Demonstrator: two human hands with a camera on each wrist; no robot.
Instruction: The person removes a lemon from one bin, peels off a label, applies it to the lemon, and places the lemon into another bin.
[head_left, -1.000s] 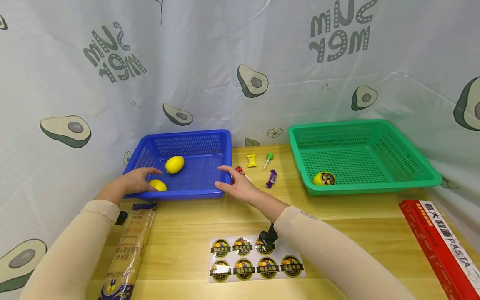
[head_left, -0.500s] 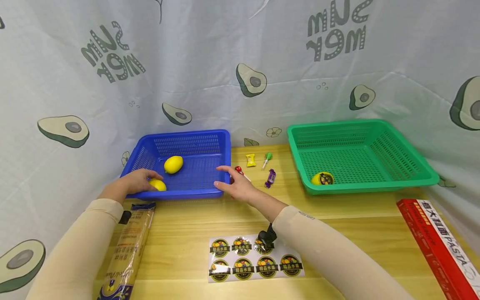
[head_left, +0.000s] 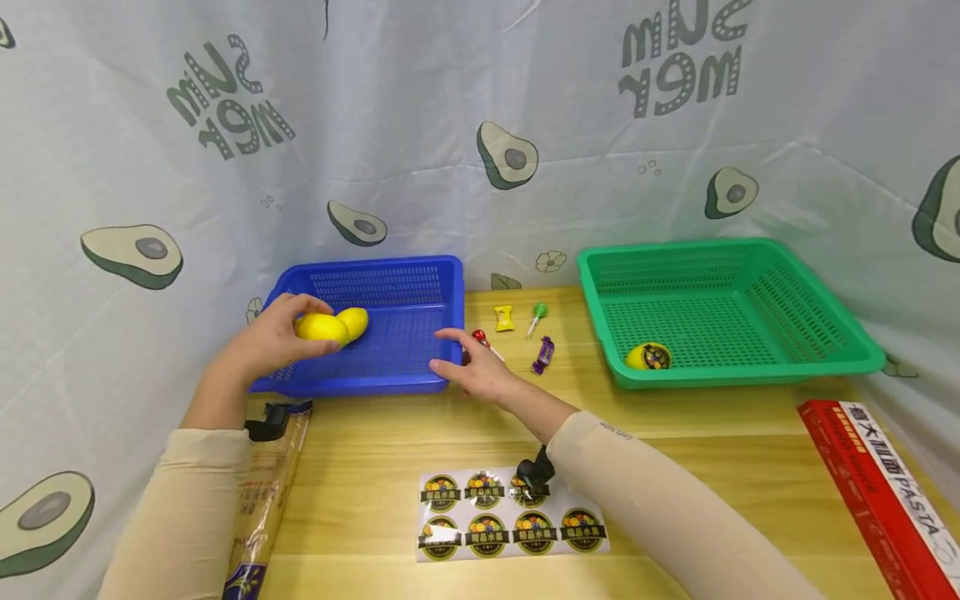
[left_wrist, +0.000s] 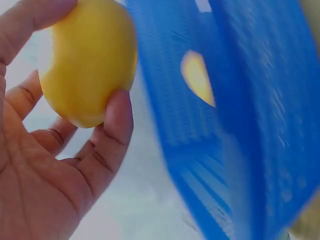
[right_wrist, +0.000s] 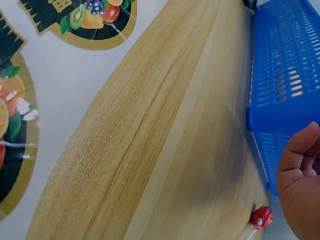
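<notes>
My left hand (head_left: 272,340) grips a lemon (head_left: 322,328) above the left part of the blue basket (head_left: 405,387). Close up in the left wrist view, fingers and thumb curl round the held lemon (left_wrist: 95,60). A second lemon (head_left: 354,322) lies in the basket just behind it, partly covered by the first. At the basket's right end is my right hand (head_left: 480,372), thumb and fingers spread about the rim with nothing gripped. In the right wrist view only part of the right hand (right_wrist: 302,185) shows, beside the blue basket wall (right_wrist: 285,65).
A green basket (head_left: 712,372) at right holds a lemon with a sticker (head_left: 649,357). Between the baskets lie a red lollipop (head_left: 481,337), a green lollipop (head_left: 538,315) and wrapped candies (head_left: 543,355). In front are a sticker sheet (head_left: 501,550), a pasta packet (head_left: 262,500) and a red box (head_left: 877,492).
My left hand has lifted the nearer lemon off the basket's front left corner, moving up and slightly right. The right hand stays in place at the basket's right end.
</notes>
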